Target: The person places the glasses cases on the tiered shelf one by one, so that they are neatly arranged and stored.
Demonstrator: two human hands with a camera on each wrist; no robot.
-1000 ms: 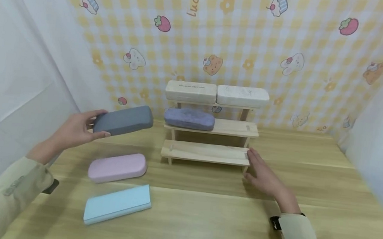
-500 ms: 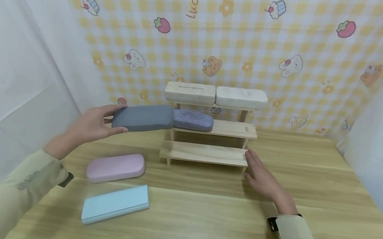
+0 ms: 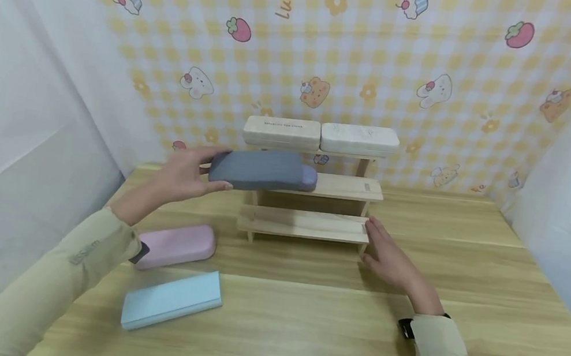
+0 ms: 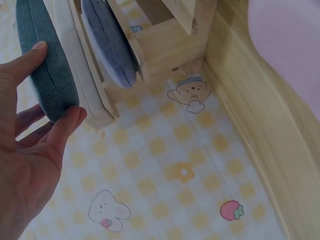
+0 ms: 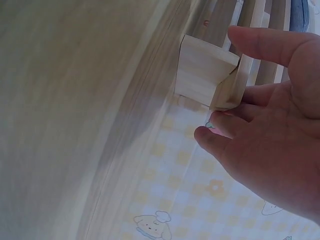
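My left hand [image 3: 186, 176] grips one end of a grey-blue glasses case [image 3: 257, 169], thumb on one side and fingertips on the other. In the head view this case overlaps most of a purple-blue glasses case [image 3: 309, 178] on the middle tier of a three-tier wooden stand [image 3: 307, 224]. The left wrist view shows the held grey-blue case [image 4: 47, 70] apart from the purple-blue case [image 4: 107, 42]. My right hand [image 3: 392, 259] rests against the right end of the stand's lowest tier, its fingers extended and the thumb in front.
A beige case [image 3: 282, 133] and a white case [image 3: 359, 140] sit side by side on the top tier. On the wooden table [image 3: 311, 331], a pink case [image 3: 179, 246] and a light blue flat case [image 3: 173, 301] lie at the left. A checked cloth [image 3: 371, 59] hangs behind.
The left hand has carried the grey-blue case rightward, from left of the stand to in front of the purple-blue case. The right hand has stayed at the stand's end.
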